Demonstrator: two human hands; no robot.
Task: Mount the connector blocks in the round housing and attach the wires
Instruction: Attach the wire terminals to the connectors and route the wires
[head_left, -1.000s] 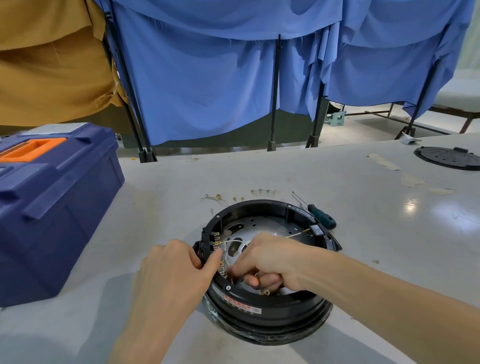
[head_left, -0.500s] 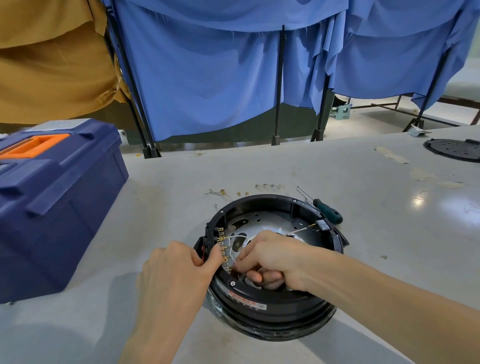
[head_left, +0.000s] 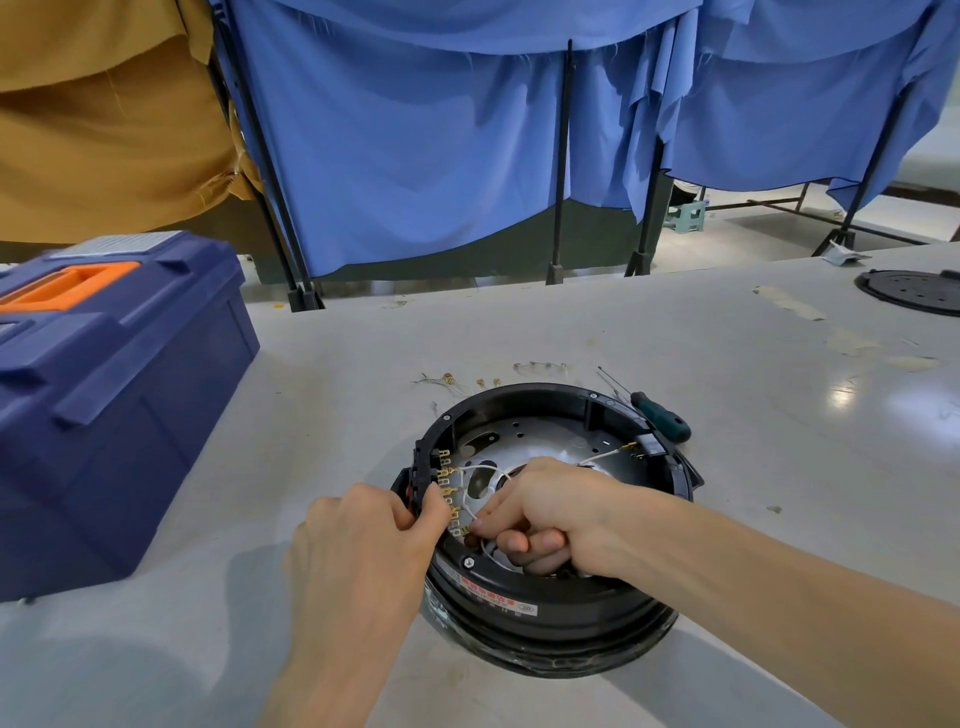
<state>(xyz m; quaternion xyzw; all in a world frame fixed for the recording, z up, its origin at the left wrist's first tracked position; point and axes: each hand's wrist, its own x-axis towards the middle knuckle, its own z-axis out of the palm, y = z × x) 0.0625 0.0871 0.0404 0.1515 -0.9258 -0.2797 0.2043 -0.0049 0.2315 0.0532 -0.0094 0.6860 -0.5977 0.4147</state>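
Note:
A black round housing (head_left: 524, 603) with a silver metal floor lies on the grey table. A black connector block (head_left: 427, 460) with a row of brass terminals sits on its left inner wall. My left hand (head_left: 363, 545) grips the housing's left rim at that block, thumb over the edge. My right hand (head_left: 540, 514) reaches inside, fingers curled, pinching the end of a white wire (head_left: 475, 470) beside the lowest brass terminals. A second white wire (head_left: 602, 457) runs to a small connector block (head_left: 649, 446) on the right wall.
A dark blue toolbox (head_left: 114, 395) with an orange handle stands at the left. A green-handled screwdriver (head_left: 662, 415) lies behind the housing. Small brass terminals and wire bits (head_left: 467, 379) are scattered beyond the rim. A black round cover (head_left: 909, 291) rests far right.
My right hand has shifted slightly along the terminal row with the wire end. The left hand keeps its grip on the rim. The camera moved a little.

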